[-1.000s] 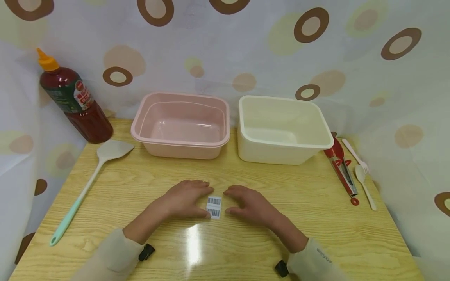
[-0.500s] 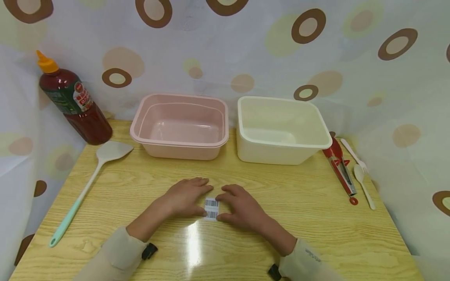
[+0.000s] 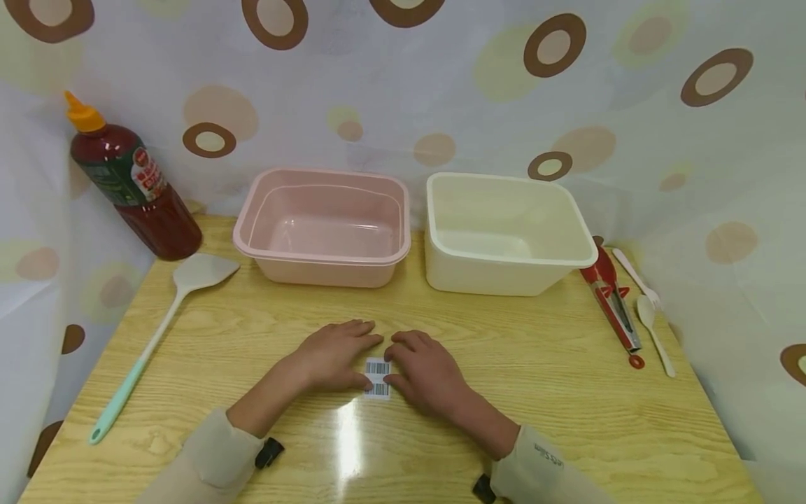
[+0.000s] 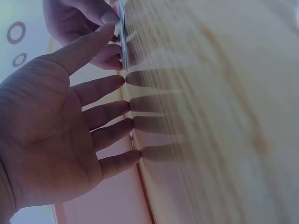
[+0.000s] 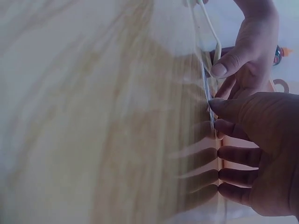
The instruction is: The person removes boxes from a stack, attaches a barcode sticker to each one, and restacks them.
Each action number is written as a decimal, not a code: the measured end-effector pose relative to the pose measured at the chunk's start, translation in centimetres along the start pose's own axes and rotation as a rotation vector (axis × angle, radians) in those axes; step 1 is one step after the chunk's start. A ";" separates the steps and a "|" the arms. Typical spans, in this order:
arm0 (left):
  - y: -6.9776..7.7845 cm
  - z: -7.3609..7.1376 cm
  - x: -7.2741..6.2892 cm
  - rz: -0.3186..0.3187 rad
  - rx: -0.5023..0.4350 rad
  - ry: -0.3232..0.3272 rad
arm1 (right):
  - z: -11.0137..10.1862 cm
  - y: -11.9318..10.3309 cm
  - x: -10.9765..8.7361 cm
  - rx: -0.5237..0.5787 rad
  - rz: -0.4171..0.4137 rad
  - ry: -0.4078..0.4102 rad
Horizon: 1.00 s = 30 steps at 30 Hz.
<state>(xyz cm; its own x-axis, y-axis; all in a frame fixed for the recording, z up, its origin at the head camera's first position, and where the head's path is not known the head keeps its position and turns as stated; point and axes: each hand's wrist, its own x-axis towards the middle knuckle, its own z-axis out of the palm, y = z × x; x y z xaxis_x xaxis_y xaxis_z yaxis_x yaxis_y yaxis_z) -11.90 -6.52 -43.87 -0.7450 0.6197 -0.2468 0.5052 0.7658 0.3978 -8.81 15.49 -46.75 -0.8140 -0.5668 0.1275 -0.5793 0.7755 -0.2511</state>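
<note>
A small white card [image 3: 378, 379] printed with two barcodes lies flat on the wooden table between my hands. My left hand [image 3: 334, 355] rests at its left side with fingers spread, and the thumb touches the card's left edge. In the left wrist view the fingertips [image 4: 122, 80] of that hand stand on the table. My right hand [image 3: 429, 371] is on the other side, its thumb and index finger at the card's right edge. Its other fingertips also meet the tabletop in the right wrist view, with the fingers [image 5: 239, 156] fairly straight.
Behind the hands stand a pink basin [image 3: 321, 269] and a cream bin [image 3: 488, 276]. At left are a sauce bottle [image 3: 135, 189] and a spatula [image 3: 154, 336]. Red-handled tongs [image 3: 611, 301], a spoon [image 3: 655, 332] and a pink fork [image 3: 634, 276] lie at right.
My right hand has moved left up to the card. The card has turned a little straighter and shifted slightly left and nearer. The left hand has hardly moved.
</note>
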 end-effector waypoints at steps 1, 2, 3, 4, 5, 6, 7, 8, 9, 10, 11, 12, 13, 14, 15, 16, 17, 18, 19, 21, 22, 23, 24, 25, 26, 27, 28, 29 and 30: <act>0.0 0.0 0.0 0.000 0.002 0.000 | 0.0 0.0 0.0 -0.003 0.006 -0.007; 0.0 0.0 0.0 -0.001 0.002 -0.002 | 0.0 0.0 -0.1 -0.006 0.009 -0.015; 0.1 -0.1 0.0 -0.003 0.001 -0.004 | 0.0 -0.1 -0.1 -0.015 0.010 -0.026; 0.1 -0.1 0.0 -0.006 0.001 -0.007 | 0.0 -0.1 -0.1 -0.021 0.008 -0.035; 0.1 -0.1 0.0 -0.009 0.000 -0.011 | 0.0 -0.1 -0.1 -0.031 0.007 -0.045; 0.1 -0.1 0.0 -0.011 0.000 -0.013 | 0.1 -0.2 -0.2 -0.039 0.005 -0.052; 0.2 -0.1 -0.1 -0.014 -0.001 -0.014 | 0.1 -0.2 -0.2 -0.047 0.003 -0.057; 0.2 -0.2 0.0 -0.016 -0.003 -0.014 | 0.1 -0.3 -0.2 -0.058 -0.003 -0.056; 0.2 -0.2 0.0 -0.016 -0.003 -0.012 | 0.0 -0.3 -0.2 -0.063 -0.008 -0.050; 0.2 -0.2 0.0 -0.015 -0.005 -0.009 | 0.0 -0.3 -0.2 -0.061 -0.013 -0.039; 0.2 -0.2 0.0 -0.014 -0.005 -0.007 | 0.0 -0.3 -0.2 -0.060 -0.015 -0.030; 0.2 -0.2 0.0 -0.013 -0.006 -0.005 | -0.1 -0.3 -0.2 -0.056 -0.019 -0.021; 0.3 -0.2 0.0 -0.013 -0.007 -0.005 | -0.1 -0.3 -0.2 -0.053 -0.021 -0.016; 0.3 -0.2 0.0 -0.011 -0.009 -0.005 | -0.2 -0.2 -0.2 -0.050 -0.023 -0.011; 0.3 -0.2 0.0 -0.011 -0.009 -0.006 | -0.2 -0.2 -0.2 -0.044 -0.024 -0.007; 0.2 -0.2 0.0 -0.012 -0.011 -0.007 | -0.2 -0.2 -0.2 -0.043 -0.025 -0.007; 0.2 -0.2 0.0 -0.013 -0.012 -0.010 | -0.2 -0.1 -0.2 -0.042 -0.026 -0.007; 0.2 -0.2 0.0 -0.015 -0.014 -0.012 | -0.2 -0.1 -0.2 -0.039 -0.027 -0.005; 0.2 -0.2 0.1 -0.017 -0.017 -0.014 | -0.2 0.0 -0.3 -0.034 -0.028 -0.002; 0.2 -0.2 0.1 -0.020 -0.021 -0.019 | -0.2 0.1 -0.2 -0.022 -0.027 0.005; 0.2 -0.2 0.0 -0.021 -0.023 -0.023 | -0.2 0.1 -0.2 -0.016 -0.025 0.010; 0.2 -0.2 0.0 -0.022 -0.025 -0.027 | -0.1 0.2 -0.2 -0.007 -0.022 0.013; 0.2 -0.3 0.0 -0.021 -0.025 -0.031 | -0.1 0.2 -0.2 0.002 -0.017 0.015; 0.2 -0.3 0.0 -0.021 -0.025 -0.034 | -0.1 0.2 -0.2 0.008 -0.012 0.017; 0.1 -0.3 0.0 -0.020 -0.025 -0.038 | -0.1 0.3 -0.2 0.015 -0.006 0.019; 0.1 -0.3 0.0 -0.019 -0.023 -0.041 | -0.1 0.3 -0.2 0.027 0.003 0.020; 0.1 -0.3 0.1 -0.017 -0.023 -0.043 | -0.1 0.4 -0.1 0.038 0.013 0.024; 0.1 -0.4 0.1 -0.013 -0.022 -0.044 | -0.2 0.4 -0.1 0.051 0.026 0.023; 0.0 -0.4 0.1 -0.005 -0.024 -0.041 | -0.2 0.4 0.0 0.064 0.041 0.021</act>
<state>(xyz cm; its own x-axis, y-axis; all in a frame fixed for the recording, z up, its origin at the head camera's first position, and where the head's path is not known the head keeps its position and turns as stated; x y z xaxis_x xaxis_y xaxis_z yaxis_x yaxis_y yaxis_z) -12.11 -6.52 -43.47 -0.7284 0.6231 -0.2847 0.4911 0.7647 0.4172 -9.09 15.89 -46.63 -0.8379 -0.5287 0.1356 -0.5422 0.7781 -0.3172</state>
